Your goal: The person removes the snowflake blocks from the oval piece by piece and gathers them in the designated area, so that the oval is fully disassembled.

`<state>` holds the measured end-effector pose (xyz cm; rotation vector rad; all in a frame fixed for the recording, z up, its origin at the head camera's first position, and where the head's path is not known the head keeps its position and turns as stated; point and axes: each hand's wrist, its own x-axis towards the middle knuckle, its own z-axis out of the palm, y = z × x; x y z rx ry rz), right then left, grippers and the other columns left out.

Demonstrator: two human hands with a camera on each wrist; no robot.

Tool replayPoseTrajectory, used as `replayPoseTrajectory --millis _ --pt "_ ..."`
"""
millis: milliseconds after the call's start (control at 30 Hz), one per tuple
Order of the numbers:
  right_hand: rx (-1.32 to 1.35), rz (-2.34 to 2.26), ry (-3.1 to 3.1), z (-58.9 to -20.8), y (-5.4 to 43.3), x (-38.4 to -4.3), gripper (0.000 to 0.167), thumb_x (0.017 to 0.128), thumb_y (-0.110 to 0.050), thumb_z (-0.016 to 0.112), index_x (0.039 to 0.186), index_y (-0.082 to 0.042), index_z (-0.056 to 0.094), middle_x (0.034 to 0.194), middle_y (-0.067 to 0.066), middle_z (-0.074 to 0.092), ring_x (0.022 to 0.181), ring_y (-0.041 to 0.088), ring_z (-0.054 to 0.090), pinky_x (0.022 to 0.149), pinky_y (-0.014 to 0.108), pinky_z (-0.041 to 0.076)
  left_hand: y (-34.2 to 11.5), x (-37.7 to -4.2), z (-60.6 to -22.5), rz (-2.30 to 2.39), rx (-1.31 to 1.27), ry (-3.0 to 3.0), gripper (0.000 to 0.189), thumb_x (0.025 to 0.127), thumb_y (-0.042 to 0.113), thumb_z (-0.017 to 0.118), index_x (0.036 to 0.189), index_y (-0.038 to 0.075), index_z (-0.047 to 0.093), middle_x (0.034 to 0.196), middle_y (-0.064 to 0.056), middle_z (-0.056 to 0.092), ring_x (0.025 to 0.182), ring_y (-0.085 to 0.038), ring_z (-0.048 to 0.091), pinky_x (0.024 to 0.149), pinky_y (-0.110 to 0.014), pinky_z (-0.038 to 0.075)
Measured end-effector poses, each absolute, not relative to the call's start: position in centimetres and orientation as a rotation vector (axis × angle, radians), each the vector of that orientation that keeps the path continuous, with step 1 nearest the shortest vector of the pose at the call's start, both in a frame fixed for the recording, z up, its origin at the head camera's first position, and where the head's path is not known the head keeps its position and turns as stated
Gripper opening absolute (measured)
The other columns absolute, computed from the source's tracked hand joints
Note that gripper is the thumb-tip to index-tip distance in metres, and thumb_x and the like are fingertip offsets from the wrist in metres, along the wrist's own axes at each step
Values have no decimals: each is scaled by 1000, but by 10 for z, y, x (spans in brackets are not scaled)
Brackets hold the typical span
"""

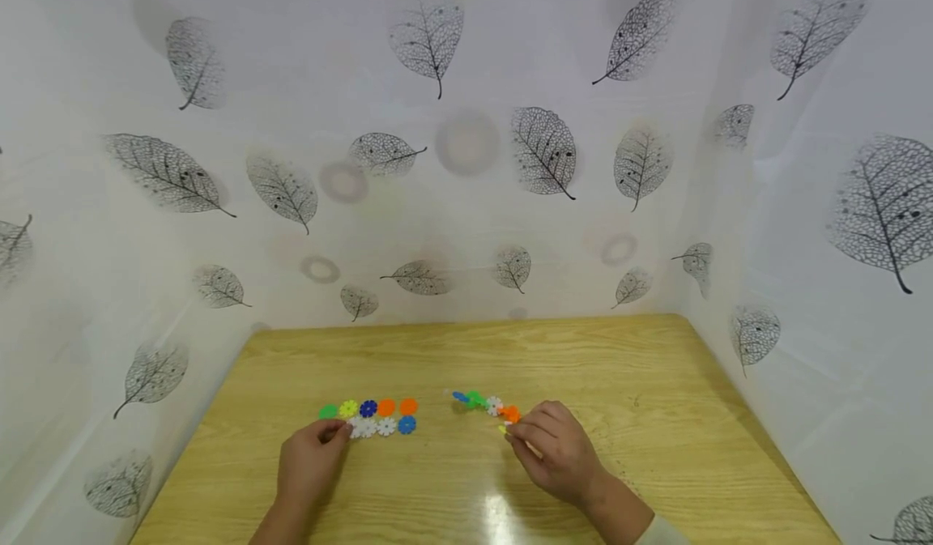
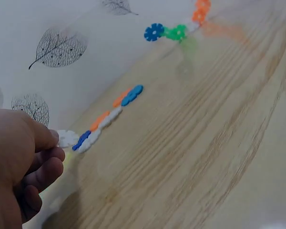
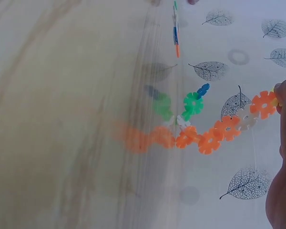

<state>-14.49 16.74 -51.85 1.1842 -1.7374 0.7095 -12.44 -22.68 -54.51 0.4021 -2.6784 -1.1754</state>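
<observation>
A leaf-printed sheet (image 1: pixel 466 229) is hanging behind and to both sides of the chain of flower discs (image 3: pixel 210 145), and a wood-grain table (image 1: pixel 415 480) is spreading beneath it. The right hand (image 1: pixel 557 452) is sitting at the chain's near right end, the fingertips together and clamping the end there; the left hand (image 1: pixel 313 453) is working well to the left of the chain, thumb and forefinger pinching a single disc. The chain itself is stretching from the right fingertips away and leftward, its long axis slanting across the table and dipping in the middle in the right wrist view; whether that dip is touching the wood I cannot tell. Loose discs (image 1: pixel 385 412) are lying flat in two rows to the chain's left, with a clear gap between. At the near left corner of those rows, farther from the chain than most of them, the white disc (image 2: pixel 66 138) is showing at the left fingertips. The blue end disc (image 1: pixel 459 397) is pointing toward the loose rows, while the yellow disc (image 1: pixel 502 430) at the chain's gripped end is facing away from them, so the left hand's white disc is lying nearer the blue end than the yellow.
</observation>
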Motion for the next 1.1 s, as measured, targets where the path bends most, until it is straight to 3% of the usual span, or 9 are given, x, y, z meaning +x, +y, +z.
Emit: replayPoseTrajectory --millis 533,767,1100 --pt "1189 709 -1742 -518 167 -145 13 98 -14 71 93 -5 78 87 1 74 75 15 63 68 28 49 -244 -130 -555 -974 362 -2765 27 94 30 74 100 4 80 88 -6 77 81 -28 72 72 -46 55" --pt "1191 703 -1734 -516 166 -145 12 98 -14 71 92 -5 78 87 1 74 74 14 62 68 28 49 -249 -135 -551 -947 358 -2834 30 94 29 71 103 2 80 97 -14 78 94 -39 73 84 -55 56" --pt "1188 703 -1750 -516 168 -146 11 97 -13 72 92 -6 78 86 0 73 74 13 61 68 26 48 -248 -136 -548 -980 355 -2859 30 93 29 70 102 2 80 94 -10 78 90 -34 73 80 -51 57"
